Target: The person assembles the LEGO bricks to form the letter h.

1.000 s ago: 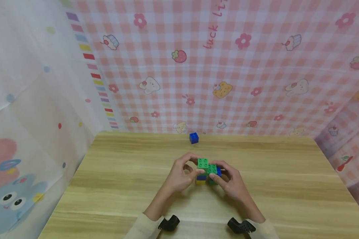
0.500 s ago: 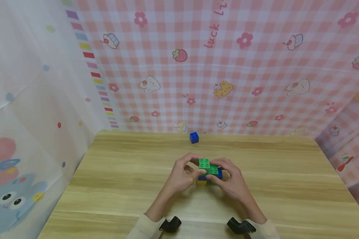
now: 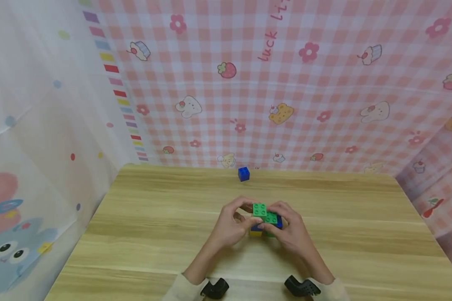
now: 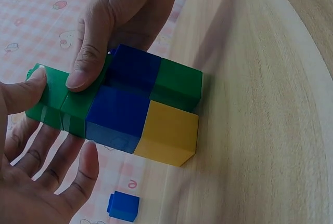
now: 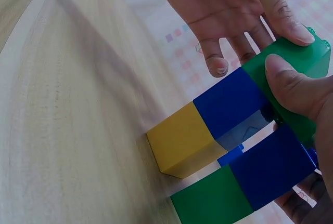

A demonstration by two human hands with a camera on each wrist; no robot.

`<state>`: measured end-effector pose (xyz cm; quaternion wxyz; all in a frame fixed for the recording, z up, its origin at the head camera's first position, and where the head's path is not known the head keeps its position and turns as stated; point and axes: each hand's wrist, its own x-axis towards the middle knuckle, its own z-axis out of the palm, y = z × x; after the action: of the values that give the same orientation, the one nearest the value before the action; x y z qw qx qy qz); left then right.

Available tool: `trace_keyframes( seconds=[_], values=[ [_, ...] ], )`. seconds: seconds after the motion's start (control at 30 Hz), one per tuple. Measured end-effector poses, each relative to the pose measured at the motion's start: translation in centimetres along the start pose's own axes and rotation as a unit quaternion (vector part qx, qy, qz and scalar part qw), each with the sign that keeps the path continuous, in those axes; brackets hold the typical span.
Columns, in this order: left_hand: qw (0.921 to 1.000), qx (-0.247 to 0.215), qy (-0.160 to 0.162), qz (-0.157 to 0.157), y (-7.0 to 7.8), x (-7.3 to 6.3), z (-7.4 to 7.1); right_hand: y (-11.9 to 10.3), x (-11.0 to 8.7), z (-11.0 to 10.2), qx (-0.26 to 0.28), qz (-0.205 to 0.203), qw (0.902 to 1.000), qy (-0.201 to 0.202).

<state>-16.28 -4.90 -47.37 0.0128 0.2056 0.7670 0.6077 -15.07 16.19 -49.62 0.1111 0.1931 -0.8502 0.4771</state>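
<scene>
Near the middle of the table, both hands hold a stack of toy building bricks. My left hand (image 3: pixel 229 225) pinches the top green brick (image 3: pixel 259 210) between thumb and fingers. My right hand (image 3: pixel 291 228) grips the lower green brick (image 5: pixel 286 73), its thumb pressed on the near side. Below these, the left column has a blue brick (image 4: pixel 117 115) over a yellow brick (image 4: pixel 169 130). Beside it, another blue brick (image 4: pixel 138 70) sits over a green bottom brick (image 4: pixel 179 83). A narrow gap between the columns shows in the right wrist view. The right fingers behind the stack are partly hidden.
A loose blue brick (image 3: pixel 243 174) stands at the table's back edge, beyond the hands. The wooden table (image 3: pixel 154 209) meets a pink checked cloth (image 3: pixel 211 92) behind and a white printed cloth (image 3: pixel 60 125) at the left.
The stack and both hands have shifted slightly right and nearer. My right thumb has slid left across the front of the bricks, close to the left thumb. The loose blue brick stays put.
</scene>
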Motion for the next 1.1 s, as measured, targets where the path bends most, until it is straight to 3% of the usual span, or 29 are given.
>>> trace_keyframes(
  seconds=[0.33, 0.63, 1.1],
  values=[
    [0.9995, 0.006, -0.028, 0.01, -0.4, 0.1, -0.4, 0.0, -0.2, 0.5, 0.016, 0.004, 0.9998, 0.012],
    [0.9979, 0.011, -0.054, -0.034, -1.4, 0.0, -2.0, -0.1, -0.2, 0.5, 0.024, 0.017, 0.9995, 0.016],
    [0.9949, 0.076, 0.024, -0.063, -3.7, 1.4, -4.0, -0.1, -0.2, 0.5, 0.02, 0.039, 0.9989, 0.019]
  ],
)
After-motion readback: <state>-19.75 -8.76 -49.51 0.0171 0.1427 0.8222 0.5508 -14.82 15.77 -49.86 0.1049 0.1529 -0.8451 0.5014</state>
